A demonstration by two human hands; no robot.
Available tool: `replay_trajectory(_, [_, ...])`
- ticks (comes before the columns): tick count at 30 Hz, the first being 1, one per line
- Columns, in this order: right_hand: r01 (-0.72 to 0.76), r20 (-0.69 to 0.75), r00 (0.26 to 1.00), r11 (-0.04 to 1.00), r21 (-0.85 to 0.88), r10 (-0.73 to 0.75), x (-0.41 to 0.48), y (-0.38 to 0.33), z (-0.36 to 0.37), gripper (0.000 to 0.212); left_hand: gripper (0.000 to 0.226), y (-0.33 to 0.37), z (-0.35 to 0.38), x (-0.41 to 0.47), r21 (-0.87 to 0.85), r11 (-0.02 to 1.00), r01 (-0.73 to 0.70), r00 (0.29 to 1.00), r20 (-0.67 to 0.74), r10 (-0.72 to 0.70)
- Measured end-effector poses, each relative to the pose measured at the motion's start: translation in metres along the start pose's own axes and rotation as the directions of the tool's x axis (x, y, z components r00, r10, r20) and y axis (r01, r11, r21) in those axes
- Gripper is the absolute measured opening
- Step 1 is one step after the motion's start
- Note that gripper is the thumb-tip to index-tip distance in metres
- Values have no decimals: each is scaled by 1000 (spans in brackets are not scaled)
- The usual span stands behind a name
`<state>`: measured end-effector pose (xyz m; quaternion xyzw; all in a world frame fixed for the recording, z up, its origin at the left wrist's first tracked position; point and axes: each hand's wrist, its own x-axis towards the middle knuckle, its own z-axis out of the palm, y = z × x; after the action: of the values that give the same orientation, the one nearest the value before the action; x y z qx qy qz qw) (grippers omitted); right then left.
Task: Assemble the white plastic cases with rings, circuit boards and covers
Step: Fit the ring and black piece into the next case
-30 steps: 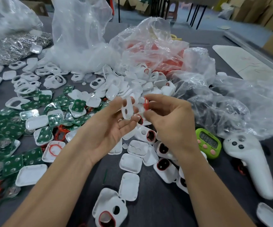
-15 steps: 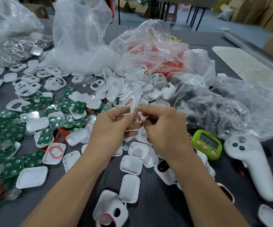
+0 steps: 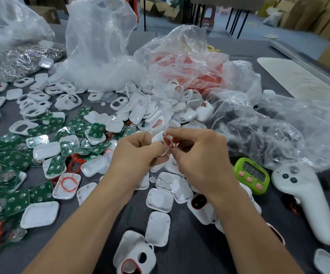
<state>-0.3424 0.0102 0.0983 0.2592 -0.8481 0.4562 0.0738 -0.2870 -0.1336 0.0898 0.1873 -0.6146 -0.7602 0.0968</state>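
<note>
Nearest the viewer, a white case part [image 3: 134, 254] with a red-rimmed opening lies on the dark bench [image 3: 180, 252], loose white covers [image 3: 157, 231] beyond it. Above these, two bare forearms meet at mid-frame. The left hand [image 3: 134, 155] pinches a small white plastic case [image 3: 159, 138], fingers [image 3: 156, 148] closed on it; the right hand [image 3: 199, 155] holds a thin red ring [image 3: 169, 140] against it, fingertips narrow. The ring seems partly seated, though the hands hide most of it. To do this well, steady the case and press the ring evenly round its groove. Green circuit boards [image 3: 11, 161] spread left; a green timer [image 3: 252, 176] sits right. Farther back, clear plastic bags [image 3: 100, 46] tower.
</note>
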Motion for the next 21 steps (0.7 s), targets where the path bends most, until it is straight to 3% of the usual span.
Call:
replay_trajectory(5, [34, 26, 999, 996, -81, -32, 0, 0, -2, 30, 42, -7, -2, 5, 200, 974, -106, 994, -8, 110])
replay_trajectory(13, [117, 152, 985, 965, -236, -82, -4, -8, -4, 28, 38, -3, -6, 2, 220, 966, -137, 990, 64, 126])
replay_trajectory(18, [123, 194, 977, 979, -164, -90, -3, -13, -11, 22, 47, -1, -11, 3, 252, 959, -128, 988, 122, 99])
replay_trajectory(21, [23, 265, 964, 997, -78, -1, 0, -14, -17, 27, 30, 0, -13, 1, 252, 963, -98, 983, 173, 54])
